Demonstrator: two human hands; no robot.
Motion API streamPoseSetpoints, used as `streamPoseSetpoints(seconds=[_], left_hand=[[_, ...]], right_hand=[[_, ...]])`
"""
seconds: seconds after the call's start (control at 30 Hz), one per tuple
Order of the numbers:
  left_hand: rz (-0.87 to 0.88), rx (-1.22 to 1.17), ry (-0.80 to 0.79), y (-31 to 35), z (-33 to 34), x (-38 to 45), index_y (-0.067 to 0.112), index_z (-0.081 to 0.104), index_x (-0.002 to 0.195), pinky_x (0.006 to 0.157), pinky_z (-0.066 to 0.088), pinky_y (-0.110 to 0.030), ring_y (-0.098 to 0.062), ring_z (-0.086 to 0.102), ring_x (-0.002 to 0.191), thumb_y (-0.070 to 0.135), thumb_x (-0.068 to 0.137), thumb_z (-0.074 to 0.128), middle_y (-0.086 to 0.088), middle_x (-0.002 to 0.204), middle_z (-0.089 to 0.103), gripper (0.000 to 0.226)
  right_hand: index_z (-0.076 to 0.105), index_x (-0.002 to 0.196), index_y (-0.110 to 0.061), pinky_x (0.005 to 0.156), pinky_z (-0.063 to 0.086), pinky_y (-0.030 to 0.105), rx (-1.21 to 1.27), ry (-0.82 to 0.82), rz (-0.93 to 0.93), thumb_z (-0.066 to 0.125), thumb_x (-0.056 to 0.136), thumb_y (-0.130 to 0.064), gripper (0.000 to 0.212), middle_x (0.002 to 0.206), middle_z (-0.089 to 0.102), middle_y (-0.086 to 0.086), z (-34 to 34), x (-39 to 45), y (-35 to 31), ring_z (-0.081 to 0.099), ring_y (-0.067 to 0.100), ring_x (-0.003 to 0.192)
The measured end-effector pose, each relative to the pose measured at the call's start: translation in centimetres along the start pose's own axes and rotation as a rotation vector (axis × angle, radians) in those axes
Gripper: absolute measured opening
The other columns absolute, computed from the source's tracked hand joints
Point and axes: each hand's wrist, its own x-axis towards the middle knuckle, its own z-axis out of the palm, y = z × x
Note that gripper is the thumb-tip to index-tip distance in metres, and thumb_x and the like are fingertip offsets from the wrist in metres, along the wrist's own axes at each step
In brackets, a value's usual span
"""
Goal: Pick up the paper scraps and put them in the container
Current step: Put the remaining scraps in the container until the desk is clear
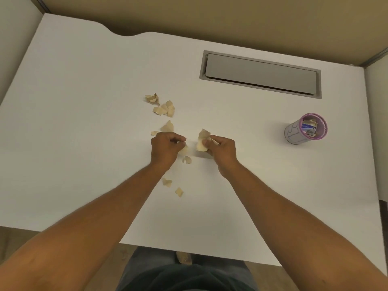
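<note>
Several tan paper scraps (pixel 163 109) lie scattered on the white desk (pixel 84 101), in a cluster at the middle and a trail toward the near edge. My right hand (pixel 220 151) is closed around a bunch of scraps (pixel 203 139) that stick out past its fingers. My left hand (pixel 165 147) is curled with its fingertips pinching a scrap (pixel 184 149) just above the desk. The container (pixel 305 129), a small cylinder with a pink rim, stands at the right with paper pieces inside.
A grey rectangular cable hatch (pixel 260 74) is set into the desk at the back right. Tan partition walls (pixel 210 15) enclose the desk at the back and sides. One scrap (pixel 184 257) lies on my lap below the desk's near edge.
</note>
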Motion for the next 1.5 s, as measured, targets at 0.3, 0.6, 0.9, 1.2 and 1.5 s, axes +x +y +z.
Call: streamPoseSetpoints(seconds=[0.3,0.6,0.9,1.2,1.5], left_hand=[[0.088,-0.159,-0.085,9.8,7.7,-1.8,0.023,0.082,0.084,0.078,0.056,-0.018,-0.008,0.075,0.08,0.011,0.081,0.084,0.007,0.081,0.079,0.013],[0.246,-0.09,-0.223,18.8,19.7,-3.7,0.018,0.081,0.089,0.08,0.058,-0.023,-0.013,0.075,0.086,0.006,0.082,0.079,0.004,0.087,0.079,0.014],[0.327,0.01,-0.201,22.6,26.2,-3.2,0.017,0.08,0.09,0.073,0.052,-0.017,-0.005,0.068,0.078,0.005,0.084,0.08,0.008,0.085,0.073,0.014],[0.306,0.048,-0.171,21.8,26.0,-1.4,0.014,0.081,0.093,0.082,0.056,-0.022,-0.013,0.072,0.083,0.005,0.085,0.08,0.002,0.09,0.077,0.012],[0.336,0.073,-0.2,22.0,27.6,-0.8,0.012,0.079,0.091,0.076,0.053,-0.018,-0.009,0.068,0.077,0.004,0.084,0.08,0.002,0.087,0.074,0.011]], right_hand=[[0.073,0.12,0.0,0.092,0.06,0.032,0.381,0.145,-0.039,0.069,0.093,-0.002,0.027,0.114,0.076,0.014,-10.9,-2.1,-4.4,0.074,0.026,0.105],[0.078,0.113,-0.008,0.093,0.061,0.04,0.105,0.572,-0.206,0.072,0.09,-0.013,0.024,0.11,0.078,0.008,-25.1,-0.9,-6.7,0.073,0.027,0.106],[0.074,0.116,-0.006,0.099,0.058,0.035,-0.611,0.433,-0.181,0.071,0.094,-0.024,0.029,0.114,0.075,0.014,-29.3,4.9,-8.4,0.072,0.028,0.103],[0.062,0.13,-0.009,0.101,0.046,0.025,-0.875,0.201,0.079,0.059,0.099,-0.025,0.035,0.113,0.058,0.008,-28.8,8.5,-7.7,0.062,0.022,0.118],[0.074,0.119,-0.024,0.079,0.053,0.03,-1.174,0.086,-0.284,0.077,0.081,-0.01,0.041,0.111,0.073,0.008,-32.0,5.8,-10.6,0.069,0.029,0.098]])
